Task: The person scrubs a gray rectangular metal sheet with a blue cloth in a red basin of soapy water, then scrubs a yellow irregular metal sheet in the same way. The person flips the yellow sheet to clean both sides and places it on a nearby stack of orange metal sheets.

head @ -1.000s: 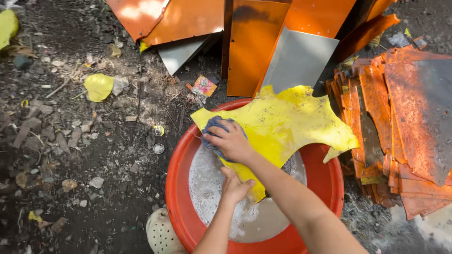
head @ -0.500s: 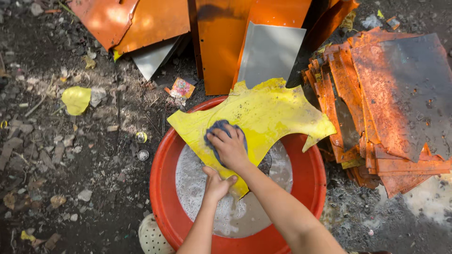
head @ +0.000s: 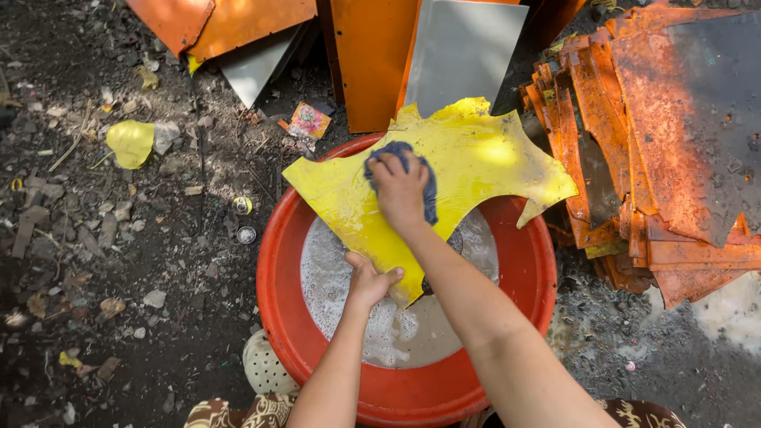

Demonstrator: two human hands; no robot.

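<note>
A jagged yellow sheet piece (head: 476, 162) lies tilted across a red plastic basin (head: 281, 301) of soapy grey water. My right hand (head: 400, 190) presses a dark blue cloth (head: 428, 186) flat on the sheet's upper face. Lower down, my left hand (head: 369, 281) grips the sheet's near edge just above the foam, thumb on top.
Orange painted panels (head: 372, 63) and a grey metal sheet (head: 464, 47) lean behind the basin. A stack of rusty orange sheets (head: 658, 143) lies to the right. The dirt ground on the left holds stones, a yellow scrap (head: 131, 143) and litter. A pale perforated sandal (head: 265, 364) sits by the basin.
My right hand with the cloth has slid up the yellow sheet, away from me. The left hand keeps its hold on the lower edge.
</note>
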